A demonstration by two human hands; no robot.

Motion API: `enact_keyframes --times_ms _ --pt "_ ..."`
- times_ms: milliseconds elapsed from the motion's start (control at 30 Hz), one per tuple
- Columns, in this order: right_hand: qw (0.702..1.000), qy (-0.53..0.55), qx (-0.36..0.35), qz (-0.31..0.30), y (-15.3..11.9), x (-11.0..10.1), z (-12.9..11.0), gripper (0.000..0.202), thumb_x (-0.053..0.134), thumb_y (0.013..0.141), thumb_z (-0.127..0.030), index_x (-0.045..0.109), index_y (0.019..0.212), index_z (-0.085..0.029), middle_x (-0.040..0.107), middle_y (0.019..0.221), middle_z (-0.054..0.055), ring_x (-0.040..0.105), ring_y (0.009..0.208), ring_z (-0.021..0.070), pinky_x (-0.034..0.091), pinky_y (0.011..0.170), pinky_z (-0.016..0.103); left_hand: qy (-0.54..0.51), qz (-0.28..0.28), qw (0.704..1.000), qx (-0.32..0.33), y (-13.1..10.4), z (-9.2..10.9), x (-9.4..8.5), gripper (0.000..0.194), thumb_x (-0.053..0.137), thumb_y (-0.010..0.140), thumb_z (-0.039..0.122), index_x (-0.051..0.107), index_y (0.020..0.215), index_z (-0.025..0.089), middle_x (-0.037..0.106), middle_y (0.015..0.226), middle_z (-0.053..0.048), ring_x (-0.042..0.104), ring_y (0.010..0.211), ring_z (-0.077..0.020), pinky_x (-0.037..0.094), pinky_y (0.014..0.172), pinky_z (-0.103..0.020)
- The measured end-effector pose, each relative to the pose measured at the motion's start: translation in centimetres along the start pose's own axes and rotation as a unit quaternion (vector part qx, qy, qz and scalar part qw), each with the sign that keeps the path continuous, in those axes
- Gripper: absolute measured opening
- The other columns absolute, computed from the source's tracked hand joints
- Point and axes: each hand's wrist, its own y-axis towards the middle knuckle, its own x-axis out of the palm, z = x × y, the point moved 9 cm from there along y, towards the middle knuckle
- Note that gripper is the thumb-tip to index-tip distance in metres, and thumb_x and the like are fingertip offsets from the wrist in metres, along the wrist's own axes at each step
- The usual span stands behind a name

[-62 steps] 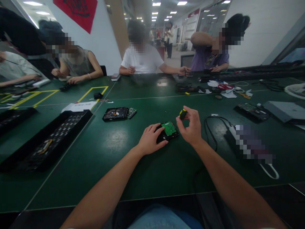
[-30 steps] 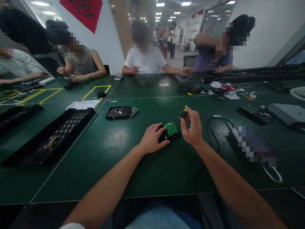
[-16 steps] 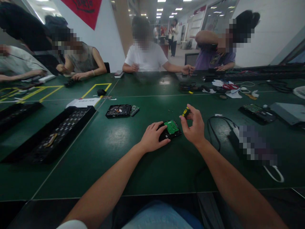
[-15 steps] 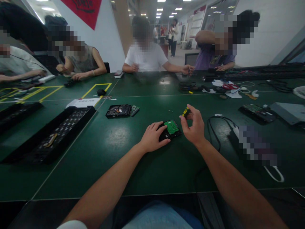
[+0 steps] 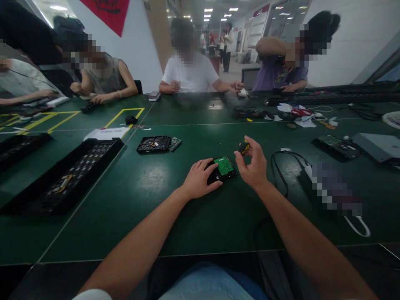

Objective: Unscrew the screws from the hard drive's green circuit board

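Note:
A hard drive (image 5: 225, 166) with a green circuit board lies on the table, board side up. My left hand (image 5: 200, 179) grips its left part, thumb on the near edge and fingers over the top. Just right of the drive, raised above the table, my right hand (image 5: 253, 162) pinches a short black-and-yellow screwdriver (image 5: 243, 147) between thumb and fingertips. Its blade cannot be made out. Beyond my left hand sits an opened hard drive (image 5: 153, 144) with a loose circuit board (image 5: 175, 144) beside it. Tiny pieces (image 5: 222, 144), perhaps screws, lie beyond the held drive.
A long black tray (image 5: 68, 175) with small parts stands on the left. To the right are a black cable (image 5: 278, 166), a pixelated object (image 5: 336, 183), another drive (image 5: 336, 147) and a grey metal box (image 5: 376, 146). Several people sit across the green table (image 5: 150, 225).
The screwdriver has turned a little in my right fingers. My left hand stays on the drive. Across the table, a person's hand has shifted slightly left.

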Motion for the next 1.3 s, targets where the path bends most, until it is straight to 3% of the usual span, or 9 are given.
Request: enact_keyframes --times_ms 133,233,400,667,967,1167,1300 --pt "0.999 -0.033 -0.014 0.02 0.3 -0.7 -0.5 0.056 0.073 0.095 -0.035 0.053 0.148 -0.032 0.061 0.119 0.009 0.064 0.097 0.0254 0.064 0.082 0.048 0.002 -0.002 1.0 -0.001 0.0 -0.1 0.1 0.075 0.067 0.094 0.064 0.052 0.157 0.026 0.046 0.164 -0.014 0.043 0.15 -0.0379 0.039 0.123 -0.06" --pt "0.999 -0.036 -0.006 0.025 0.4 -0.8 -0.4 0.057 0.072 0.096 -0.034 0.052 0.149 -0.032 0.062 0.116 0.008 0.064 0.091 0.0241 0.064 0.082 0.049 0.004 -0.002 1.0 -0.001 0.0 -0.1 0.1 0.074 0.066 0.095 0.064 0.052 0.156 0.024 0.046 0.164 -0.015 0.043 0.15 -0.0381 0.039 0.123 -0.06" --pt "0.999 -0.024 -0.002 0.026 0.2 -0.5 0.0 0.062 0.068 0.097 -0.029 0.045 0.155 -0.03 0.063 0.121 0.01 0.066 0.089 0.0234 0.065 0.079 0.047 0.007 -0.006 1.0 -0.001 0.0 0.0 0.0 0.074 0.067 0.095 0.064 0.053 0.155 0.024 0.047 0.163 -0.015 0.044 0.15 -0.0381 0.039 0.122 -0.059" --pt "0.999 -0.042 -0.011 0.031 0.5 -1.1 -0.7 0.054 0.072 0.095 -0.028 0.054 0.145 -0.031 0.06 0.116 0.008 0.063 0.087 0.0205 0.063 0.076 0.041 0.011 -0.006 1.0 -0.004 0.0 0.0 0.0 0.074 0.067 0.095 0.063 0.055 0.155 0.022 0.047 0.163 -0.016 0.044 0.149 -0.0387 0.039 0.122 -0.059" --pt "1.0 -0.009 0.007 0.02 0.2 -0.5 0.3 0.062 0.067 0.097 -0.026 0.045 0.155 -0.026 0.063 0.124 0.013 0.068 0.093 0.0246 0.066 0.079 0.045 0.006 -0.003 1.0 -0.002 0.0 0.0 0.0 0.074 0.067 0.095 0.063 0.053 0.155 0.023 0.047 0.163 -0.016 0.044 0.149 -0.038 0.039 0.122 -0.059" --pt "0.998 -0.043 -0.02 0.036 0.4 -0.9 -0.5 0.055 0.073 0.095 -0.03 0.053 0.146 -0.028 0.061 0.122 0.011 0.065 0.089 0.0223 0.065 0.077 0.044 -0.001 -0.005 1.0 -0.002 -0.1 -0.1 0.0 0.074 0.068 0.095 0.063 0.052 0.156 0.024 0.046 0.164 -0.015 0.043 0.151 -0.0381 0.038 0.123 -0.06" --pt "0.998 -0.038 -0.021 0.041 0.4 -1.1 -0.8 0.058 0.07 0.096 -0.027 0.051 0.15 -0.028 0.063 0.122 0.011 0.065 0.089 0.0224 0.065 0.075 0.043 0.002 -0.007 1.0 -0.003 0.0 -0.1 0.0 0.075 0.066 0.095 0.063 0.052 0.156 0.023 0.046 0.164 -0.016 0.042 0.151 -0.0379 0.038 0.123 -0.059"
